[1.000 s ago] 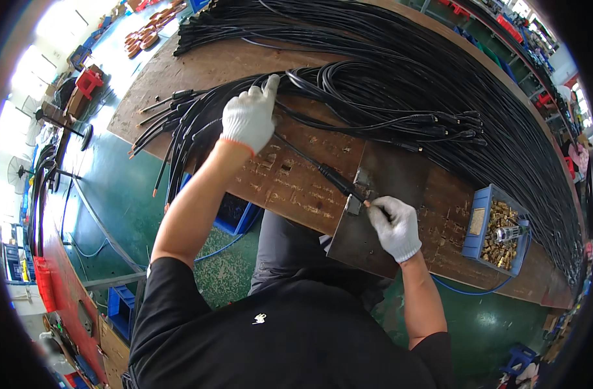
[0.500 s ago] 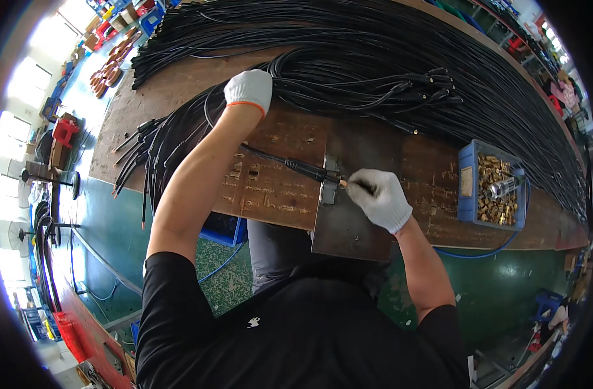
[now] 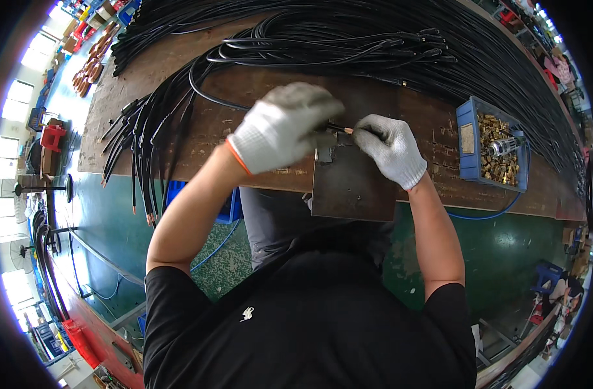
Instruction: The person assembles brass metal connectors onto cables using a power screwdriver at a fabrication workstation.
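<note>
My right hand [image 3: 392, 146], in a white knit glove, pinches at the bare copper end of a black cable [image 3: 349, 130] above a dark steel plate [image 3: 355, 188]. My left hand [image 3: 283, 126], gloved in white with an orange cuff edge, is over the same cable, just left of the small metal block [image 3: 323, 154] on the plate. It is smeared by motion, and its fingers and most of the cable behind it are hidden. A thin black cable [image 3: 212, 97] curves from the far bundle toward my left hand.
A large bundle of black cables [image 3: 348, 48] lies across the far side of the wooden table [image 3: 426, 162]. Cable ends with bare copper hang over the near left edge. A blue bin [image 3: 466, 142] at right holds brass fittings [image 3: 504, 168] and a clear-and-metal cylinder [image 3: 502, 146].
My left hand has come from the cable bundle at far left, right and nearer, to the cable by the block. My right hand stays at the copper end. The view has shifted.
</note>
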Demonstrator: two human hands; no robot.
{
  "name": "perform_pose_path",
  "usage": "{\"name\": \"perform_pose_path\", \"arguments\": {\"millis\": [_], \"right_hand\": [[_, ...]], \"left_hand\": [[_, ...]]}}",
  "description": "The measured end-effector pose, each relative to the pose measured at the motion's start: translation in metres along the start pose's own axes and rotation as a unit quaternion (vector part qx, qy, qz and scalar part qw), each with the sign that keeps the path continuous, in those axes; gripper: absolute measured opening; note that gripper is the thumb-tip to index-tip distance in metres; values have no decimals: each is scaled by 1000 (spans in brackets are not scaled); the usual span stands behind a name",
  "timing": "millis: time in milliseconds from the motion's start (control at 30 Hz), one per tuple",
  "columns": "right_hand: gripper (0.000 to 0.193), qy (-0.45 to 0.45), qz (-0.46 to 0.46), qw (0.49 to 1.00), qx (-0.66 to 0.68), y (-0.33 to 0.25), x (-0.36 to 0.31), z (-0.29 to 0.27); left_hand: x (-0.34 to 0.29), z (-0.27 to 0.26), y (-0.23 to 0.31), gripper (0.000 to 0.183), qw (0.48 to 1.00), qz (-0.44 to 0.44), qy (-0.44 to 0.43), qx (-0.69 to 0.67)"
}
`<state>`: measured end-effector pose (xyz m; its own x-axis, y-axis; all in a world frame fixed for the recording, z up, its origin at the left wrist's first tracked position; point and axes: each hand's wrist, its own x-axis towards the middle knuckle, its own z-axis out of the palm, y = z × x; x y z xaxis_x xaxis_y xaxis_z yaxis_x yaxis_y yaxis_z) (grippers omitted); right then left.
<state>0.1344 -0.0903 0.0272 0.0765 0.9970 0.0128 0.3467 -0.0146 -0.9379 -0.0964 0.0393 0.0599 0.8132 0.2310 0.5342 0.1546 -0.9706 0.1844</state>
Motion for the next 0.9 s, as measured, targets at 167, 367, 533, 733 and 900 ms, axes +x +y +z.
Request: {"name": "perform_pose_path", "arguments": {"millis": [167, 367, 533, 733, 900], "right_hand": [[11, -9, 13, 1000, 4, -6, -11, -4], [28, 148, -256, 906, -303, -12, -8, -2], [23, 80, -351, 747, -559, 3, 6, 22], [10, 33, -371, 765, -525, 6, 3, 19], [10, 26, -324, 793, -515, 9, -11, -21]], "left_hand": [[-19, 18, 7, 32, 985, -120, -117, -27], [-11, 19, 13, 24, 979, -137, -147, -22], [-9, 9, 11, 16, 974, -141, -169, -54], [-17, 4, 12, 15, 965, -137, -214, -69], [-21, 4, 5, 12, 974, -138, -169, -59]]}}
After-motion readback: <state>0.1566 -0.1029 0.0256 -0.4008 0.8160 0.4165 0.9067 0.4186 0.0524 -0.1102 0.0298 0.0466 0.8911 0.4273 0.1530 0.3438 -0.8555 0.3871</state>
